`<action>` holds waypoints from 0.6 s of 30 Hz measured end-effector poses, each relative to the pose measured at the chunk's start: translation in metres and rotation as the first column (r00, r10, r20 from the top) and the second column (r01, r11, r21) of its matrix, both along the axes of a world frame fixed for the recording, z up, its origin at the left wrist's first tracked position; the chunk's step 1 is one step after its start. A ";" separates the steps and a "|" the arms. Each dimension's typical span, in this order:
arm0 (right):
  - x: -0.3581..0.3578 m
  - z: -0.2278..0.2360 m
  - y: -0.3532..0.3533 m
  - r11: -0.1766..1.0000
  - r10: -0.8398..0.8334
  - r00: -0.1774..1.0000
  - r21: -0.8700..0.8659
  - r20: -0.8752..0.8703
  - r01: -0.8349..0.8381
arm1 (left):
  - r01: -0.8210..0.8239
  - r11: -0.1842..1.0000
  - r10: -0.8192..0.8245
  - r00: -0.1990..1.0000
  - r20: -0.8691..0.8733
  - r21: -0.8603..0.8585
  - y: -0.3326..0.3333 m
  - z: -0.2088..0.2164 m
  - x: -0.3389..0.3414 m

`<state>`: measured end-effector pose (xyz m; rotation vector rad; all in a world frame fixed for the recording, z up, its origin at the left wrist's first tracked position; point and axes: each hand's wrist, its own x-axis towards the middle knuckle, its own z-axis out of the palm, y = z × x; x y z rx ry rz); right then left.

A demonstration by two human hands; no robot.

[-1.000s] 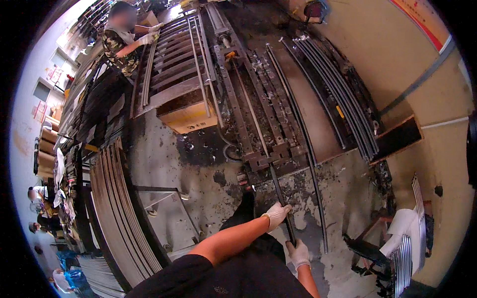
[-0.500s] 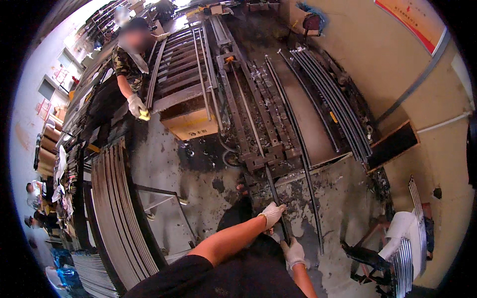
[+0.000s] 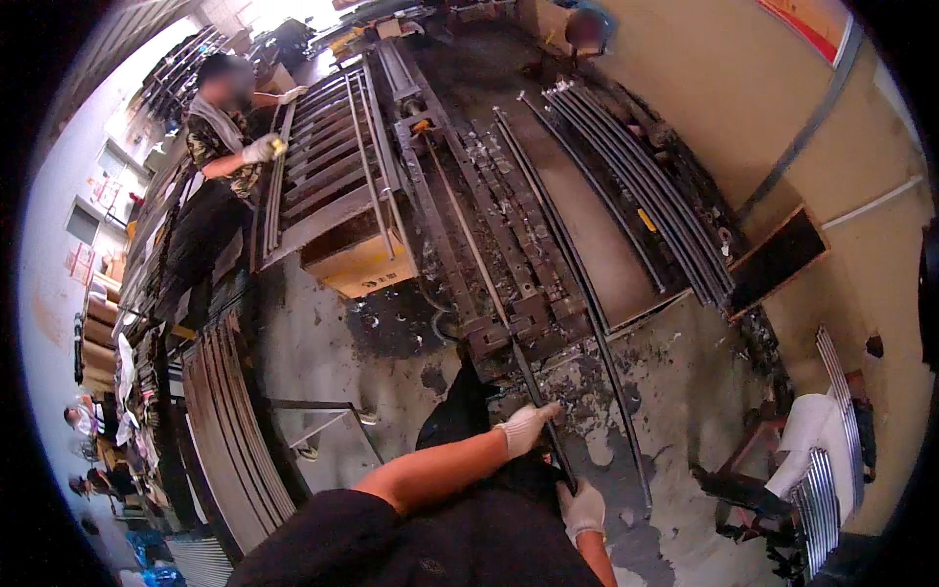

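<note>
Metalworking workshop, stained concrete floor [image 3: 391,362], long dark steel strips [image 3: 636,205] laid in rows, heavy roller machine [image 3: 469,225], stacked curved bars [image 3: 230,421] at the left, gloved co-worker [image 3: 220,147] beside a steel rack [image 3: 323,166]

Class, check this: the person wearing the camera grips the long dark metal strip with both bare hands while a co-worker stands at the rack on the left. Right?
Not quite. In the head view both hands, left and right, wear white gloves as they grip the long dark metal strip. The co-worker does stand at the rack.
</note>
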<state>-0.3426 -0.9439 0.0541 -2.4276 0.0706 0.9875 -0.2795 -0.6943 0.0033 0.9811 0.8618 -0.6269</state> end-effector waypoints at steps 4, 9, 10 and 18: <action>-0.045 -0.011 -0.042 0.988 -0.128 0.990 -0.097 -0.055 0.123 | -0.340 0.923 0.340 0.940 -0.032 -0.182 0.038 -0.011 0.024; -0.192 -0.010 -0.220 0.924 -0.053 0.997 -0.380 -0.049 0.030 | -0.049 0.999 0.048 0.998 0.046 0.000 0.090 -0.003 0.040; -0.204 0.000 -0.240 0.931 0.007 1.000 -0.366 0.017 0.000 | -0.032 0.999 0.032 0.999 -0.003 -0.020 0.093 0.020 0.045; -0.249 0.028 -0.258 0.843 0.007 0.998 -0.537 -0.058 -0.037 | 0.126 0.969 -0.109 0.990 0.090 -0.212 0.102 0.014 0.039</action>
